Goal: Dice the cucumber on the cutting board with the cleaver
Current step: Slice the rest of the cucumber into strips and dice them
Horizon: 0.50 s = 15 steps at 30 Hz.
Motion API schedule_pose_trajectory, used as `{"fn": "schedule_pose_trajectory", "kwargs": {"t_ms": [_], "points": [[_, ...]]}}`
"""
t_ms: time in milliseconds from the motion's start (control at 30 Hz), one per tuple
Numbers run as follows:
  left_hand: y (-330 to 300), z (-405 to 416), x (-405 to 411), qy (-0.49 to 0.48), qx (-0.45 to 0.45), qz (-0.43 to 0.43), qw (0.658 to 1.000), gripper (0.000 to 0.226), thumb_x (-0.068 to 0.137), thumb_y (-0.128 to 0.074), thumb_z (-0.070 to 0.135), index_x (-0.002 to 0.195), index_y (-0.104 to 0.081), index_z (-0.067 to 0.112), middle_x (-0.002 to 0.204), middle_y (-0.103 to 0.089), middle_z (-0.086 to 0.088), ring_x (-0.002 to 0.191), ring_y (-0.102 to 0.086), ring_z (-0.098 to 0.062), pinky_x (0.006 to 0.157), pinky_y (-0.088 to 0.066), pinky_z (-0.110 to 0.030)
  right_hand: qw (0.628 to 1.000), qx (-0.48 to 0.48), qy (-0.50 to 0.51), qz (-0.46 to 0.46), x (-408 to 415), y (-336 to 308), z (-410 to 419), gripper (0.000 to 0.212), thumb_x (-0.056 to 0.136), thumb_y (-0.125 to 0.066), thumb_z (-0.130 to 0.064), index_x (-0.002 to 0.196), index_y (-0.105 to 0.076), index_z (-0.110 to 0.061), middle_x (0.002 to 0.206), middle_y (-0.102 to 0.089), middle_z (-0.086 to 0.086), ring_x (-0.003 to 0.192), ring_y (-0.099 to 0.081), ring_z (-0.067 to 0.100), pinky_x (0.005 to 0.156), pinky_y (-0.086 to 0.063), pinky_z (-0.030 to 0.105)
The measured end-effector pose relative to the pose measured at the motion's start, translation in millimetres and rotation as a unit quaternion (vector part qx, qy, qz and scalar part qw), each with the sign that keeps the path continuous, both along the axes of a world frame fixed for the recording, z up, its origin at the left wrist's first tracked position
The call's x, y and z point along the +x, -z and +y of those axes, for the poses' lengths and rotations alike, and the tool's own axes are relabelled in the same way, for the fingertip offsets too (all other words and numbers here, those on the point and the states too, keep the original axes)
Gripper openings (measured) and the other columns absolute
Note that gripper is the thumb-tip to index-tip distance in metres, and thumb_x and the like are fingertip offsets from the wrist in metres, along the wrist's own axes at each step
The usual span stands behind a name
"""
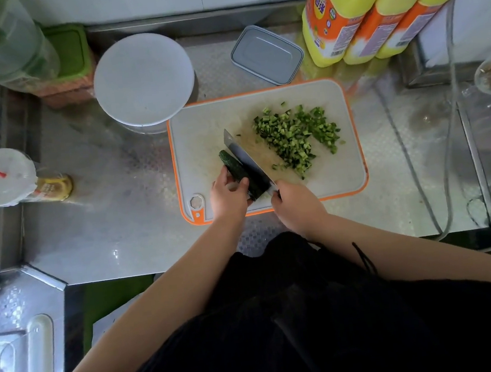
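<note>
A white cutting board point(202, 135) with an orange rim lies on the steel counter. A dark green cucumber piece point(233, 164) lies lengthwise on its near left part, and my left hand point(227, 196) grips its near end with curled fingers. My right hand point(296, 203) holds the handle of the cleaver point(246, 158), whose blade runs along the cucumber's right side, edge down against it. A heap of diced cucumber point(296, 135) covers the board's right half.
A white round lidded tub point(143, 78) stands just behind the board's left corner, a grey lidded box point(267, 54) behind it. Yellow bottles point(350, 14) stand at the back right. A cup with a red straw point(7, 177) sits at the left. Cables point(412, 174) trail at the right.
</note>
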<state>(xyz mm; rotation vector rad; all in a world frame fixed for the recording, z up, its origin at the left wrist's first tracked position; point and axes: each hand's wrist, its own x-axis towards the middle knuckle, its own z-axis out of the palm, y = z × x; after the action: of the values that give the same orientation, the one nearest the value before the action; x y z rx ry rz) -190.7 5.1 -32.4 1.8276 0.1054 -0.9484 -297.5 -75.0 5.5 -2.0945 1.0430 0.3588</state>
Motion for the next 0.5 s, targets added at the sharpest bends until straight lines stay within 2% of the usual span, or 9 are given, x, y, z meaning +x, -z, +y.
{"fn": "schedule_pose_trajectory", "kwargs": {"t_ms": [133, 333, 433, 500], "points": [[2, 0, 1, -0.006, -0.013, 0.012, 1.000, 0.064, 0.093, -0.062, 0.010, 0.149, -0.033, 0.021, 0.127, -0.056, -0.005, 0.109, -0.060, -0.022, 0.073, -0.060, -0.033, 1.000, -0.012, 0.002, -0.009, -6, -5, 0, 0.017, 0.097, -0.038, -0.018, 0.082, -0.044, -0.013, 0.065, -0.048, -0.002, 0.063, -0.051, 0.021, 0.052, -0.032, 0.032], [2, 0, 1, 0.001, -0.011, 0.019, 1.000, 0.065, 0.094, -0.061, 0.010, 0.150, -0.031, 0.023, 0.128, -0.056, -0.002, 0.112, -0.059, -0.023, 0.075, -0.060, -0.034, 1.000, -0.014, -0.012, 0.005, -4, -8, 2, 0.016, 0.098, -0.038, -0.019, 0.083, -0.041, -0.013, 0.064, -0.045, -0.003, 0.065, -0.050, 0.022, 0.057, -0.034, 0.032], [0, -3, 5, 0.001, -0.013, 0.040, 0.999, 0.069, 0.094, -0.057, 0.004, 0.152, -0.026, 0.026, 0.119, -0.056, 0.001, 0.108, -0.058, -0.021, 0.072, -0.058, -0.030, 1.000, -0.008, -0.005, 0.009, -4, -11, 2, 0.014, 0.098, -0.038, -0.019, 0.086, -0.043, -0.012, 0.070, -0.049, 0.000, 0.069, -0.052, 0.023, 0.059, -0.036, 0.032], [-1, -7, 9, -0.003, -0.012, 0.056, 0.998, 0.073, 0.093, -0.057, -0.001, 0.151, -0.027, 0.032, 0.120, -0.058, 0.001, 0.107, -0.058, -0.022, 0.072, -0.059, -0.034, 1.000, -0.007, -0.002, 0.013, -4, -12, 2, 0.013, 0.098, -0.038, -0.019, 0.089, -0.043, -0.012, 0.076, -0.053, 0.004, 0.071, -0.052, 0.025, 0.061, -0.036, 0.033]]}}
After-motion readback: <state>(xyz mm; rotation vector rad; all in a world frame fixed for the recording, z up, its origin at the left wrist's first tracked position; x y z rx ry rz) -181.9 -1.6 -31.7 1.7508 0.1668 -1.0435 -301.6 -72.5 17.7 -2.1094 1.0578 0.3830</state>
